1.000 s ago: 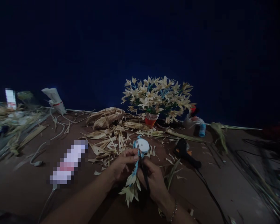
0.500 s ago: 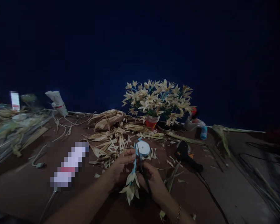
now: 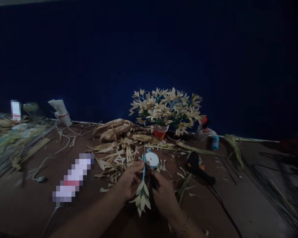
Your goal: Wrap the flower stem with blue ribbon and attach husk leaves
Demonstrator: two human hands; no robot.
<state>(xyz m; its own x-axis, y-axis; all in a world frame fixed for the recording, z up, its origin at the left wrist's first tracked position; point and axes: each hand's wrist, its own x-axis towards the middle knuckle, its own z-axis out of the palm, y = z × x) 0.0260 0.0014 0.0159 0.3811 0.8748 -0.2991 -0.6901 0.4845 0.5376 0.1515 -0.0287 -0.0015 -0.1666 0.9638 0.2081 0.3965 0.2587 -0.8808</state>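
Note:
My left hand [image 3: 129, 181] is closed on the blue-wrapped wire stem of a cream husk flower [image 3: 142, 198]. The flower hangs head down between my hands, its thin bare wire pointing up and away. My right hand [image 3: 164, 190] is closed round dark scissors [image 3: 151, 183], mostly hidden by the fingers and the dim light. The scissors' blades lie close beside the stem, near my left fingertips; whether they touch it I cannot tell. Just beyond my hands lies a white roll of blue tape [image 3: 152, 160].
Dried corn husks [image 3: 116, 129] and scraps lie behind the roll. A red pot [image 3: 160, 131] of husk flowers stands at the back. To the right are a black glue gun [image 3: 200, 168] with its cord and a blue cylinder [image 3: 215, 142]. A blurred-out white object [image 3: 73, 178] lies left.
My right hand has turned and drawn the scissors in closer to the stem and my left fingertips. The flower head has swung slightly, and the whole view has shifted a little.

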